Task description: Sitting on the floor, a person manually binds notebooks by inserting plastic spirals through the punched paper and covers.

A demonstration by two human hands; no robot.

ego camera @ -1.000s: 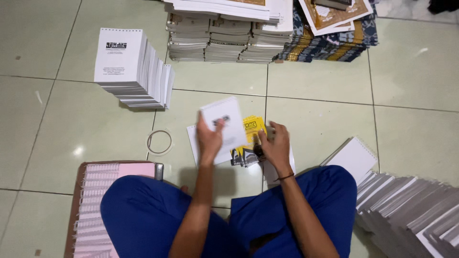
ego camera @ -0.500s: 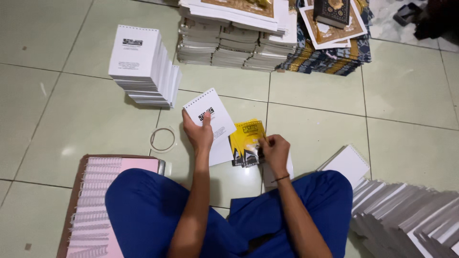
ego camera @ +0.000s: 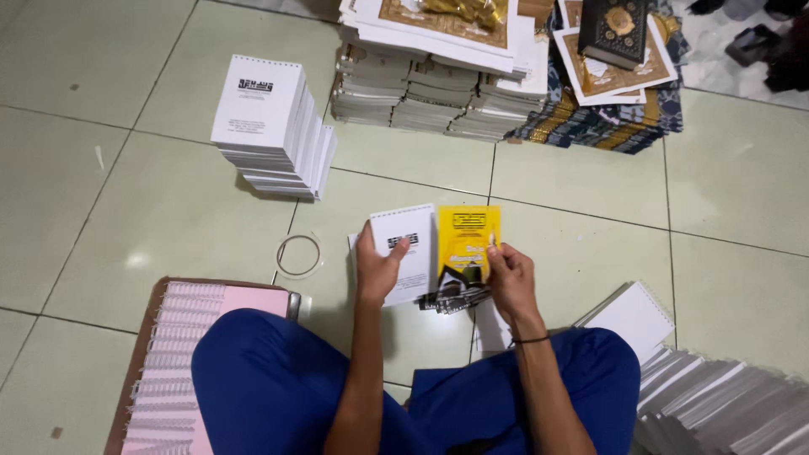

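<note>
I sit cross-legged on a tiled floor in blue trousers. My left hand [ego camera: 378,268] grips a white booklet page [ego camera: 407,249], thumb on its face. Beside it, my right hand [ego camera: 508,280] pinches the right edge of a yellow booklet cover [ego camera: 468,238]. The two pieces lie side by side, touching along the middle. A dark spiral binding piece [ego camera: 455,297] lies under the yellow cover's lower edge, next to my right hand. More white sheets show beneath both hands.
A stack of white spiral-bound booklets [ego camera: 271,126] stands at the far left. Tall piles of printed sheets [ego camera: 434,80] and dark books [ego camera: 613,34] line the back. A tray of pink-white binding coils [ego camera: 181,345] lies left of my knee, a loose ring [ego camera: 299,254] near it, fanned sheets [ego camera: 716,404] at right.
The white booklet page has come down from my raised left hand and now lies straight beside the yellow cover. My right hand has shifted to the cover's right edge.
</note>
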